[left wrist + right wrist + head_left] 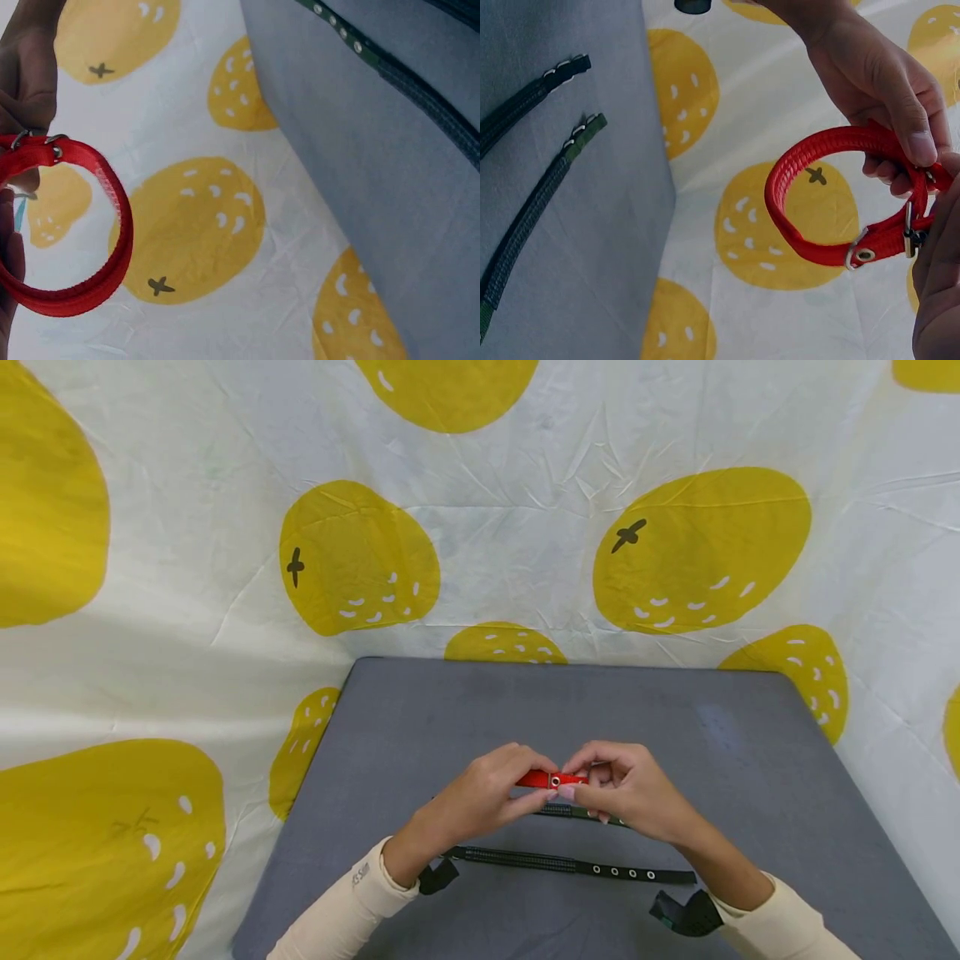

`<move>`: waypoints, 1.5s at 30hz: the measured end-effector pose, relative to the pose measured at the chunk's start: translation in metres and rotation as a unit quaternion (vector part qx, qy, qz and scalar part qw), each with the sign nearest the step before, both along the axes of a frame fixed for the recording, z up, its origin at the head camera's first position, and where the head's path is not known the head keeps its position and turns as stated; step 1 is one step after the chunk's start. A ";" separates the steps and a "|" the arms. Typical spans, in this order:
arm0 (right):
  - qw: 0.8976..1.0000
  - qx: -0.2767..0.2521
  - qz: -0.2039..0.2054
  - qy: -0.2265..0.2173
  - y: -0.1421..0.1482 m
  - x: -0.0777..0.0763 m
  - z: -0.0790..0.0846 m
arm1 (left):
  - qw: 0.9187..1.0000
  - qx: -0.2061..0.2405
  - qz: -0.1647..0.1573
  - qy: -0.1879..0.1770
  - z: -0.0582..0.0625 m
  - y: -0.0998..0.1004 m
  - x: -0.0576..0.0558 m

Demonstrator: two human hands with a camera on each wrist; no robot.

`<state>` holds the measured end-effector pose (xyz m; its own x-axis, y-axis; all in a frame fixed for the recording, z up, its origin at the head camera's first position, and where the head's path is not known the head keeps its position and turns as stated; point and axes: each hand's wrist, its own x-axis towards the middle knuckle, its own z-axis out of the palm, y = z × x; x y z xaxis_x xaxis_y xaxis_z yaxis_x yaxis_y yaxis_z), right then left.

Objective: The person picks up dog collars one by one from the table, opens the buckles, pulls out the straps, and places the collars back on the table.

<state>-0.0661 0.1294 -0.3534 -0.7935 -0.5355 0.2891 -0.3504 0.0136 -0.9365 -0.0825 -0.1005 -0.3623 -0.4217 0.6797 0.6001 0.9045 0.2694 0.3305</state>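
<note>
A red collar (534, 779) is between my two hands above the table. In the left wrist view the collar (124, 217) hangs as a round loop, and the right wrist view shows its metal buckle (911, 232), a D-ring and an eyelet. My left hand (491, 785) pinches the collar's left side between thumb and fingers. With thumb and fingertips, my right hand (626, 785) pinches the strap near the eyelet. Part of the strap is hidden behind the fingers.
A black collar (517, 859) with a row of eyelets lies flat on the grey table (420, 718), nearer me. Beyond it, partly behind my hands, lies a green and black collar (557, 810). A white cloth (517, 543) printed with yellow fruit surrounds the table's back and sides.
</note>
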 end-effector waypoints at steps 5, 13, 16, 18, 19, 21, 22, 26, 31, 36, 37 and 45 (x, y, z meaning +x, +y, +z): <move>0.998 -0.058 0.010 0.039 0.000 -0.001 0.000 | 1.000 0.014 -0.004 0.018 0.001 0.000 -0.001; 0.995 -0.098 0.026 -0.004 0.002 0.000 0.007 | 0.999 0.042 -0.002 0.022 0.001 0.000 -0.003; 0.994 -0.106 0.035 -0.021 0.003 0.000 0.008 | 0.999 0.048 -0.003 0.021 0.001 0.000 -0.004; 0.994 -0.100 0.033 -0.031 0.003 0.000 0.008 | 0.999 0.049 -0.003 0.021 0.001 -0.001 -0.005; 0.995 -0.093 0.026 -0.037 0.003 0.000 0.008 | 0.999 0.048 -0.002 0.021 0.001 -0.001 -0.005; 0.996 -0.074 0.012 -0.049 0.004 0.000 0.007 | 0.999 0.044 0.003 0.020 0.001 -0.002 -0.006; 0.997 -0.061 0.002 -0.057 0.003 0.000 0.007 | 0.999 0.041 0.005 0.018 0.001 -0.002 -0.006; 0.997 -0.008 -0.029 -0.073 0.001 0.001 0.005 | 0.999 0.029 0.014 0.011 -0.001 -0.003 -0.006; 0.994 0.040 -0.067 -0.076 -0.004 0.000 0.003 | 0.999 0.024 0.020 0.007 -0.006 -0.002 -0.006; 0.994 0.032 -0.057 -0.090 -0.006 -0.001 0.000 | 0.999 0.027 0.021 -0.004 -0.009 -0.002 -0.006; 0.994 0.029 -0.052 -0.094 -0.006 -0.001 0.000 | 0.999 0.028 0.021 -0.006 -0.009 -0.002 -0.006; 0.996 0.002 -0.020 -0.092 -0.004 -0.001 -0.004 | 0.999 0.043 0.001 -0.025 -0.010 -0.003 -0.006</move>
<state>-0.0676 0.1255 -0.3571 -0.8539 -0.5028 0.1345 -0.1712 0.0274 -0.9849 -0.0881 -0.1031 -0.3719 -0.4544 0.6249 0.6349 0.8856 0.2403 0.3973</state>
